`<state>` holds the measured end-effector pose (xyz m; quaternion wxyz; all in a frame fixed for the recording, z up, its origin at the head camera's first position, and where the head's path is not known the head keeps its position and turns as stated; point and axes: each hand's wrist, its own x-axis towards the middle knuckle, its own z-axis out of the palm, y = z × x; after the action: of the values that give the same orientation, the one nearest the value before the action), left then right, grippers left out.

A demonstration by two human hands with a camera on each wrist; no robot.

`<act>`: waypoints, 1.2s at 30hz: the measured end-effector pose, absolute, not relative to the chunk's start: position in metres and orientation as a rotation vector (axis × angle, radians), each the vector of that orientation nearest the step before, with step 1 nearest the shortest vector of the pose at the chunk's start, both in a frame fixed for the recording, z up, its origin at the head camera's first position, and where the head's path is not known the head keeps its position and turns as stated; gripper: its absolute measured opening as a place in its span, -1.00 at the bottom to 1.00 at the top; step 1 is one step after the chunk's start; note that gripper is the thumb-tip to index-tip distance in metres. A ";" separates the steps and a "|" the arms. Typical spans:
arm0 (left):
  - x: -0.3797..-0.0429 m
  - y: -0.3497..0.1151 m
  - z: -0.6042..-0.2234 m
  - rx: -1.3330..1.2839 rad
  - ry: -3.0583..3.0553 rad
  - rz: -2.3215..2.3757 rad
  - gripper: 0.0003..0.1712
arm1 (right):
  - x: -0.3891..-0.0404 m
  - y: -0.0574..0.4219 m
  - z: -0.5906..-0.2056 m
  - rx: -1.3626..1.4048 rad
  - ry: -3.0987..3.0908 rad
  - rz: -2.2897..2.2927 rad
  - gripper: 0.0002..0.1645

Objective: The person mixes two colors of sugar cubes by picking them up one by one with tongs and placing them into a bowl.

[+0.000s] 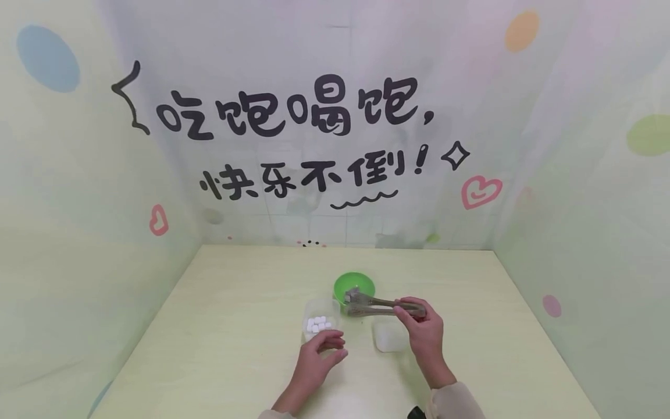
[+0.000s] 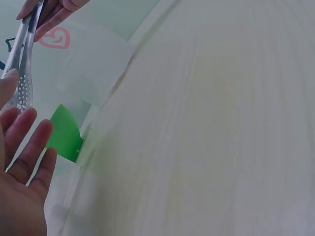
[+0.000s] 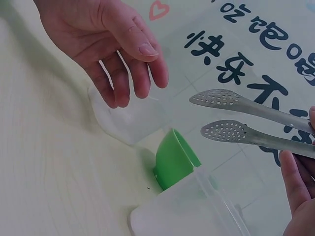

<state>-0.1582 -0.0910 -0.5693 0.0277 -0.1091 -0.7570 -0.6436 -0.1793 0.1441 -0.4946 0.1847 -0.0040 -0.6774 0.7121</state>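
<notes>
My right hand grips metal tongs by the handle end. Their perforated tips are parted, and nothing shows between them in the right wrist view. In the head view the tips overlap a small green bowl, hiding part of its inside. My left hand holds nothing, its fingers loosely bent and spread from the thumb. It hovers at the near side of a clear plastic container with several small white cubes in it. The left wrist view shows its palm.
A second translucent container stands beside my right hand, right of the cubes. Pale tabletop spreads around these things. Printed fabric walls enclose the table at the back and both sides. A small black object shows at the bottom edge.
</notes>
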 end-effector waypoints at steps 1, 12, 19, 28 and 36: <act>-0.157 -0.093 -0.568 -0.308 -2.316 -1.986 -0.59 | -0.181 0.144 -0.498 -0.010 -1.905 2.017 -0.71; -0.145 -0.108 -0.541 -0.172 -2.157 -1.833 -0.75 | -0.186 0.138 -0.512 0.075 -1.850 2.021 -0.71; -0.146 -0.114 -0.545 -0.124 -2.074 -1.822 -0.78 | -0.186 0.130 -0.511 0.115 -1.847 2.017 -0.72; -0.151 -0.118 -0.545 -0.105 -2.011 -1.777 -0.69 | -0.187 0.120 -0.508 0.146 -1.869 2.040 -0.73; -0.155 -0.121 -0.539 -0.040 -2.013 -1.760 -0.56 | -0.176 0.110 -0.485 0.165 -1.963 2.020 -0.74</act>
<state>-0.1554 -0.1213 -0.5387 0.2314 -0.0146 -0.7323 -0.6402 -0.1756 0.1099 -0.4852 0.1595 0.0576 -0.6869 0.7067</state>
